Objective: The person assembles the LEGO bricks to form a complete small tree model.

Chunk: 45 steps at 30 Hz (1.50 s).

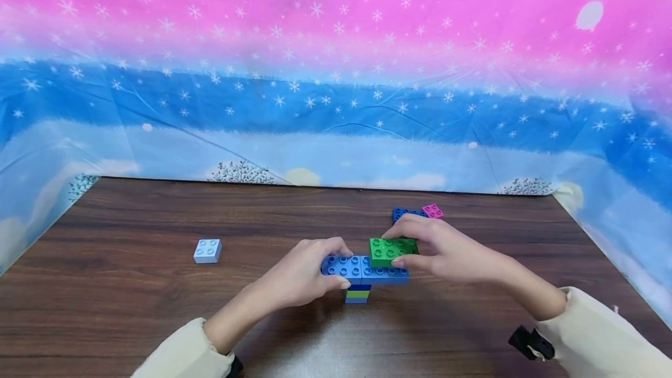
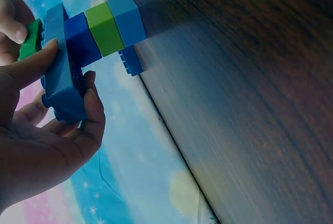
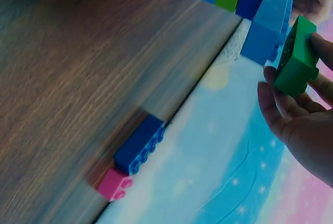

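Observation:
A small tower of toy building blocks stands on the table, its column (image 2: 106, 28) made of light blue, lime green and dark blue blocks. Across its top lie two light blue blocks (image 1: 361, 277) side by side, forming a bar. My left hand (image 1: 307, 270) grips the left end of that bar between thumb and fingers. In my right hand (image 1: 451, 252) a green block (image 3: 299, 60) is pinched at its right end. In the right wrist view the green block sits slightly tilted, a little apart from the bar's studs.
A pale blue-white block (image 1: 207, 251) lies alone to the left. Behind my right hand are a dark blue block (image 3: 139, 145) and a pink block (image 3: 113, 184), touching. A patterned cloth (image 1: 336, 104) rises along the table's back and sides.

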Tool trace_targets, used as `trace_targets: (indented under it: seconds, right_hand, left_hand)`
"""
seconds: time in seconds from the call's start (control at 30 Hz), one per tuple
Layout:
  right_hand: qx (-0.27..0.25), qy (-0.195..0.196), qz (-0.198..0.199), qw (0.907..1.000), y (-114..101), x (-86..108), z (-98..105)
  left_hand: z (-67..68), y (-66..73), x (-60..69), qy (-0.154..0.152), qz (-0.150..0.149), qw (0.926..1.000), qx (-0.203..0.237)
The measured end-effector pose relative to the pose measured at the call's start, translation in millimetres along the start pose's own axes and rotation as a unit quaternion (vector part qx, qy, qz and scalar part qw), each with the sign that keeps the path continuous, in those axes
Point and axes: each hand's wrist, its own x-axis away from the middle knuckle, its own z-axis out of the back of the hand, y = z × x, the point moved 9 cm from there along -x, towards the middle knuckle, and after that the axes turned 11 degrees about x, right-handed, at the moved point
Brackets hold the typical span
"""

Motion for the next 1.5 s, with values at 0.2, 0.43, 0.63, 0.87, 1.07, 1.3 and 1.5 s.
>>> trace_targets:
  seconds: [0.2,0.43,0.63,0.87,1.07,1.3,1.5]
  right_hand:
    - [0.006,-0.001,0.004,1.0,-10.8,-4.9,-8.3]
    - [-0.006,-0.013,-0.011,0.9998,-14.5,-7.4,-13.3]
    - [-0.014,-0.013,-0.005,0.9998,-17.0,-9.0,-15.4]
    - [-0.009,-0.016,-0.009,0.9998,-18.3,-11.1,-17.4]
    - [-0.003,-0.016,-0.009,0.9998,-19.8,-11.4,-17.1]
    - [0.003,-0.016,-0.008,0.9998,-19.7,-13.2,-17.0]
    - [0.005,-0.013,-0.002,0.9999,-19.5,-15.1,-16.5]
  left_hand:
    - [-0.2,-0.6,-0.1,-0.002,0.001,1.0,0.005]
    - [-0.9,-1.1,0.5,-0.002,0.002,1.0,0.006]
    - [-0.4,-1.4,0.3,0.0,0.005,1.0,0.006]
    - [-0.2,0.3,1.2,-0.001,0.002,1.0,0.006]
    - [-0.3,-1.3,0.9,-0.002,0.012,0.9999,0.007]
    - [-0.1,-1.1,0.2,-0.002,0.014,0.9999,0.002]
    - [0.4,-1.1,0.7,0.0,0.017,0.9998,0.002]
